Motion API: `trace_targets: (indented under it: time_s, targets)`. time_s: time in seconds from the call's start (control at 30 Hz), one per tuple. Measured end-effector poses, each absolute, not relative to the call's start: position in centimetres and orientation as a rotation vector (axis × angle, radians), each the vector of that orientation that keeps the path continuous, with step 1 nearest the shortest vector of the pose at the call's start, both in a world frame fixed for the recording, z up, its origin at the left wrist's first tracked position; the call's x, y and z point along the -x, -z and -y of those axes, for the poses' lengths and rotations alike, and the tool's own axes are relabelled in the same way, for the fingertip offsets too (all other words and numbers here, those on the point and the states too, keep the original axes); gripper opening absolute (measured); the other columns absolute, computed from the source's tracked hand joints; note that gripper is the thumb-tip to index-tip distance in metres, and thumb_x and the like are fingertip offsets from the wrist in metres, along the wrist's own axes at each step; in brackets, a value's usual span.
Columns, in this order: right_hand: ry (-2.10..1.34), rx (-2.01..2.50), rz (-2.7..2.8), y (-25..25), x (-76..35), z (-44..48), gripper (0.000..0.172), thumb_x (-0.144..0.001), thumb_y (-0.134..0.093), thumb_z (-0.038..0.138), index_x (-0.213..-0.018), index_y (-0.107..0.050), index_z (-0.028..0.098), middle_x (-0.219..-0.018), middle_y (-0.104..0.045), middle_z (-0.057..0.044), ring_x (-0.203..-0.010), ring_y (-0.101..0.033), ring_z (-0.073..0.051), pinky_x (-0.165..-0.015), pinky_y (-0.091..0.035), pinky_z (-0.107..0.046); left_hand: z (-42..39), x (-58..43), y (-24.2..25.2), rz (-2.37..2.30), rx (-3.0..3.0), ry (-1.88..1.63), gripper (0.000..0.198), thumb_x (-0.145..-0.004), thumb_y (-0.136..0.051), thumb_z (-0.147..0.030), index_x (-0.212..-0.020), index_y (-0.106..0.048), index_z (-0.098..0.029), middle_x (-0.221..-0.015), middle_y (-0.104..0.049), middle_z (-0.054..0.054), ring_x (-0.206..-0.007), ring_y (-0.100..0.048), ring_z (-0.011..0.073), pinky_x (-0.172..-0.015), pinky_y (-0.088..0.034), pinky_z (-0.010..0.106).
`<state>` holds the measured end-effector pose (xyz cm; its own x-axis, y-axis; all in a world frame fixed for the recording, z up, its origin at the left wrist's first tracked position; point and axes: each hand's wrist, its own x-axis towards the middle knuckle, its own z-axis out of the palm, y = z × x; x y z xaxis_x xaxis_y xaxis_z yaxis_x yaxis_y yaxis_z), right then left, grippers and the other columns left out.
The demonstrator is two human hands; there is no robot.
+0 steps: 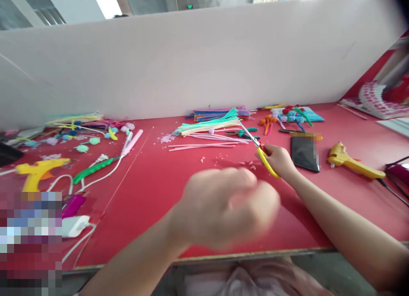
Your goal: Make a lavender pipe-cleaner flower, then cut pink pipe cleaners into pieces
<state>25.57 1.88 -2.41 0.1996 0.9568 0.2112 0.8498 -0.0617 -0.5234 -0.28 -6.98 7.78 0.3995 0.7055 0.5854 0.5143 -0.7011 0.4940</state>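
Observation:
My left hand [228, 206] is raised close to the camera above the front of the table, curled into a fist and blurred. Whatever its fingers may hold is hidden. Farther back, my right hand [280, 160] grips yellow-handled scissors [267, 163]. Their blades point up and left, toward a bundle of mint-green pipe cleaners [211, 124]. Lilac pipe cleaners [220, 138] lie just left of the blades, with a few pink ones [201, 147] in front. Small pale clippings [243, 163] are scattered near the scissors. Teal-handled pliers [244, 134] rest behind the blades.
A phone [303, 151] and a yellow glue gun [354, 161] lie on the right. Pipe-cleaner figures [295, 114] sit behind them. On the left are another yellow glue gun [40, 170], a pink curling-iron-like tool [132, 142] and white cords. A white partition [191, 65] stands behind the red table [143, 210].

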Motion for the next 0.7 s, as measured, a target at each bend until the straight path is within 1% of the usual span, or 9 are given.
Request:
trace_targets:
  time_s: [0.03, 0.07, 0.13, 0.23, 0.37, 0.57, 0.63, 0.67, 0.7]
  targets:
    - [-0.254, 1.935, 1.677, 2.4, -25.6, -1.9, 0.022, -0.07, -0.048, 0.034, -0.056, -0.05, 0.018, -0.047, -0.047, 0.002, -0.048, -0.04, -0.011, -0.046, -0.022, -0.024, 5.4, 0.1, -7.2, -1.017, -2.5, -1.136, 0.011, -0.078, -0.05, -0.032, -0.072, -0.056, -0.025, -0.057, -0.053, -0.001, -0.053, -0.053, 0.0119, -0.05, -0.041, 0.025]
    - [-0.251, 1.933, 1.679, 2.5, -25.6, -2.0, 0.023, -0.07, -0.049, 0.035, -0.055, -0.049, 0.018, -0.047, -0.045, 0.002, -0.048, -0.039, -0.011, -0.046, -0.022, -0.024, 3.9, 0.0, -6.3, -0.931, -2.67, -1.087, 0.011, -0.081, -0.045, -0.027, -0.083, -0.055, -0.024, -0.064, -0.057, 0.0, -0.057, -0.055, 0.0119, -0.052, -0.041, 0.025]
    - [-0.248, 1.927, 1.69, 2.6, -25.6, -2.1, 0.025, -0.07, -0.049, 0.037, -0.054, -0.048, 0.018, -0.046, -0.043, 0.003, -0.047, -0.037, -0.011, -0.045, -0.02, -0.023, 1.5, -0.2, -4.3, -0.983, -2.849, -1.055, 0.016, -0.084, -0.04, -0.019, -0.097, -0.049, -0.02, -0.07, -0.059, 0.001, -0.058, -0.055, 0.0117, -0.051, -0.039, 0.023]
    - [-0.256, 1.925, 1.701, 2.8, -25.7, -2.2, 0.025, -0.07, -0.048, 0.037, -0.054, -0.047, 0.017, -0.045, -0.042, 0.003, -0.046, -0.035, -0.01, -0.045, -0.019, -0.023, -0.1, 0.0, -1.9, -0.989, -2.949, -1.058, 0.02, -0.084, -0.04, -0.016, -0.103, -0.043, -0.019, -0.072, -0.059, 0.002, -0.059, -0.056, 0.0123, -0.051, -0.038, 0.023]
    - [-0.283, 1.928, 1.712, 2.7, -25.5, -2.0, 0.023, -0.071, -0.047, 0.034, -0.055, -0.046, 0.018, -0.045, -0.043, 0.003, -0.046, -0.036, -0.01, -0.045, -0.02, -0.023, 0.0, 0.4, -0.6, -0.925, -2.989, -1.029, 0.025, -0.083, -0.043, -0.013, -0.106, -0.04, -0.019, -0.074, -0.06, 0.002, -0.061, -0.057, 0.0127, -0.056, -0.041, 0.023]
    - [-0.337, 1.913, 1.767, 2.5, -24.7, -1.4, 0.026, -0.071, -0.05, 0.037, -0.055, -0.043, 0.018, -0.046, -0.036, 0.005, -0.047, -0.033, -0.009, -0.045, -0.021, -0.022, -0.4, 0.8, -0.4, -0.976, -2.855, -0.95, 0.019, -0.084, -0.044, -0.018, -0.103, -0.045, -0.02, -0.074, -0.058, 0.002, -0.062, -0.054, 0.0124, -0.059, -0.042, 0.023]
    - [-0.374, 1.921, 1.781, 2.5, -24.5, -1.2, 0.024, -0.071, -0.051, 0.037, -0.056, -0.044, 0.018, -0.046, -0.036, 0.005, -0.047, -0.031, -0.009, -0.045, -0.022, -0.022, -0.6, 1.0, -0.4, -0.999, -2.763, -0.927, 0.007, -0.083, -0.047, -0.021, -0.089, -0.051, -0.02, -0.074, -0.056, 0.003, -0.062, -0.052, 0.012, -0.057, -0.04, 0.023]
    - [-0.396, 1.929, 1.783, 2.5, -24.4, -1.1, 0.023, -0.07, -0.052, 0.036, -0.057, -0.045, 0.018, -0.047, -0.036, 0.005, -0.047, -0.031, -0.009, -0.044, -0.022, -0.021, -0.7, 1.2, -0.4, -1.037, -2.706, -0.926, 0.005, -0.083, -0.047, -0.021, -0.08, -0.051, -0.02, -0.076, -0.055, 0.003, -0.061, -0.051, 0.0115, -0.056, -0.04, 0.023]
    - [-0.417, 1.937, 1.784, 2.5, -24.4, -1.0, 0.021, -0.07, -0.052, 0.035, -0.058, -0.046, 0.018, -0.047, -0.037, 0.005, -0.047, -0.031, -0.009, -0.044, -0.022, -0.021, -0.9, 1.3, -0.4, -1.099, -2.64, -0.926, 0.01, -0.082, -0.048, -0.021, -0.073, -0.05, -0.019, -0.079, -0.054, 0.004, -0.061, -0.05, 0.011, -0.056, -0.04, 0.023]
